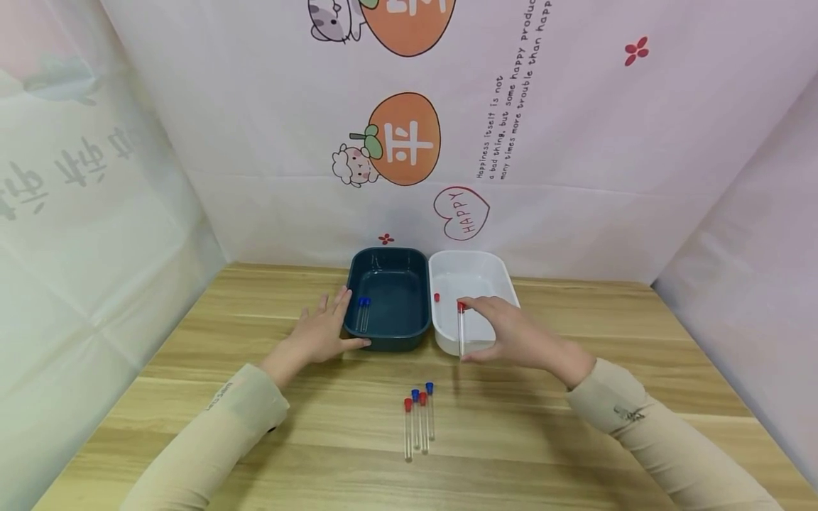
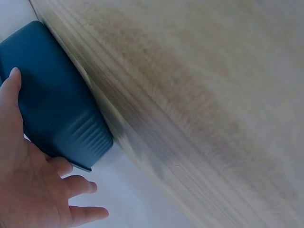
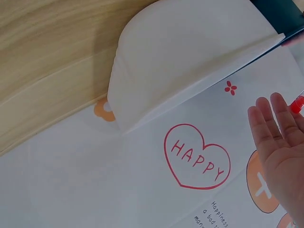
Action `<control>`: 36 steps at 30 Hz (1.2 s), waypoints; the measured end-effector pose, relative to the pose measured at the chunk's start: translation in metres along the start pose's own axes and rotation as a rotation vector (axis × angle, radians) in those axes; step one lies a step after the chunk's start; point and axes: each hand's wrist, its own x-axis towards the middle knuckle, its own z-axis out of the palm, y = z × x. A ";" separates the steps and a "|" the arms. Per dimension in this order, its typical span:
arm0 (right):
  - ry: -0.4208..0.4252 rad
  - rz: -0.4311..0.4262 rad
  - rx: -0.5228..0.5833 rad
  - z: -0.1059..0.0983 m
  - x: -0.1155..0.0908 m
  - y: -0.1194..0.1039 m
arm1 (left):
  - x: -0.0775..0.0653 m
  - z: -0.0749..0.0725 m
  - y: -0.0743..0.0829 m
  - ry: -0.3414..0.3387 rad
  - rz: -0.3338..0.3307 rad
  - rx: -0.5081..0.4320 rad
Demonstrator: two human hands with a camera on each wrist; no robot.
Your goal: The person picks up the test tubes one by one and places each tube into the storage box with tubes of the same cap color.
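Behind, a pale printed cloth (image 1: 575, 128); below, a wood-grain desk (image 1: 319, 454). Side by side at the back, a teal tray (image 1: 404, 298) on the left, a white tray (image 1: 473, 273) on the right. Apparently partway through sorting by cap colour: blue to teal, red to white. Step in hand, most likely: delivering the red tube (image 1: 461, 328) to the white tray. Next, seems to call for lowering the tube inside the rim, laying flat, and releasing gently.

Hands apart. Left hand (image 1: 322, 333): fingers spread wide, thumb against the near wall of the teal tray, other fingers along the left side; holds no tube. Right hand (image 1: 514, 333): pinches the red tube lengthwise between thumb and fingertip, upright, cap on top, by the near edge of the white tray; unclear whether above the opening.

Nearer on the desk, four more tubes (image 1: 408, 434) close together, two red-capped, two blue-capped. In the teal tray, two blue tubes (image 1: 366, 304); in the white tray, a red cap (image 1: 437, 297), tube unclear.
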 end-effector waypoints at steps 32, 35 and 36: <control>-0.081 0.109 -0.002 -0.003 0.029 0.036 | 0.001 0.001 -0.001 0.000 0.006 0.012; -0.092 0.108 0.007 -0.003 0.030 0.040 | 0.000 0.001 -0.001 0.004 0.007 0.010; -0.096 0.106 0.009 -0.003 0.030 0.042 | 0.000 0.001 -0.001 0.005 0.007 0.011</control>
